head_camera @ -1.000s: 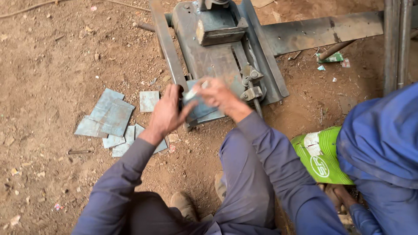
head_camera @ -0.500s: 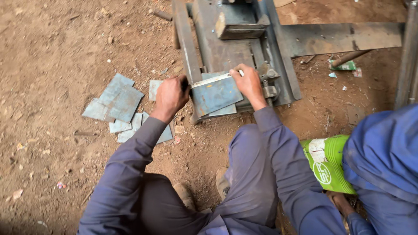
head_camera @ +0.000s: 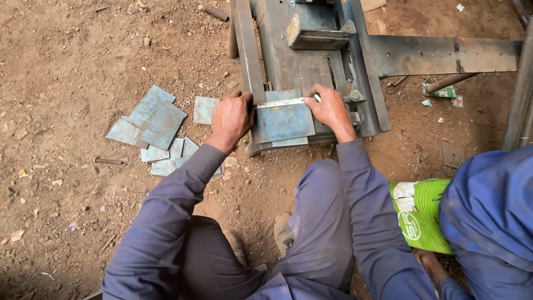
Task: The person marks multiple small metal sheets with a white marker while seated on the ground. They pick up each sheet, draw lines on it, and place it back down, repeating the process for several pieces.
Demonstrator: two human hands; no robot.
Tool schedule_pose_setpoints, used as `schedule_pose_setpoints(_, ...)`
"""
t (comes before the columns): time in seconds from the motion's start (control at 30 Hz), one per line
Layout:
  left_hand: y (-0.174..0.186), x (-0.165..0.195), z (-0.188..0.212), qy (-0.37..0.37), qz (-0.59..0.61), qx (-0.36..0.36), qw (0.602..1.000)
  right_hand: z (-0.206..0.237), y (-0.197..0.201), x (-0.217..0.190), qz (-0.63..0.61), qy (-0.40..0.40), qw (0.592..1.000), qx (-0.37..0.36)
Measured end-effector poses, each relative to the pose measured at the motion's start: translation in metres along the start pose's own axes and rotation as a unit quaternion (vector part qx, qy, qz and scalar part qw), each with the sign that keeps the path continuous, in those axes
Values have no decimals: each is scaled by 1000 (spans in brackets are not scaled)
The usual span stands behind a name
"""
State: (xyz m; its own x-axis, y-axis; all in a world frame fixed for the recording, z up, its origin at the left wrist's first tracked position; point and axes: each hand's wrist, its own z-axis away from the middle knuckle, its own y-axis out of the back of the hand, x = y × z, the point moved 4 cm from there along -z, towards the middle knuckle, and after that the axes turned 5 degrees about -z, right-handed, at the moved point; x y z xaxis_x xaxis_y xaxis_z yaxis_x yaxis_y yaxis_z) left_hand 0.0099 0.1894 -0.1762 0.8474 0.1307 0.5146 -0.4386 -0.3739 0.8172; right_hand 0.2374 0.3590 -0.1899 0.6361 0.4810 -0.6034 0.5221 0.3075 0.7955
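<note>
A square blue-grey metal plate (head_camera: 283,122) lies flat on the near end of a steel machine frame (head_camera: 311,61). Across its far edge lies a thin metal ruler (head_camera: 280,102). My left hand (head_camera: 232,118) grips the left edge of the plate and the ruler's left end. At the plate's right corner, my right hand (head_camera: 330,109) presses down on the ruler's other end, next to a small clamp part (head_camera: 353,92) of the frame.
Several cut metal plates (head_camera: 155,125) lie scattered on the dirt to the left. A flat steel bar (head_camera: 444,54) extends right from the frame. A person in blue clothing (head_camera: 488,211) sits at the right beside a green-and-white sack (head_camera: 419,214). My knees are below the frame.
The plate, held up between my hands a second ago, now lies flat on the frame with the ruler across it. Both hands have spread to its two sides.
</note>
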Motion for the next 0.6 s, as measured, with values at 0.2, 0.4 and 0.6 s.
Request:
schedule_pose_setpoints(0.2,-7,-7,2,-24,15,33,999,7,3,-8,12,-6,1000,-19)
schedule_pose_setpoints(0.4,-14,-12,-1,22,42,-23,999,13,7,-14,-22,-18,1000,-6)
schedule_pose_setpoints(0.6,-13,-17,0,2,31,-17,999,19,10,-40,-61,-9,996,59)
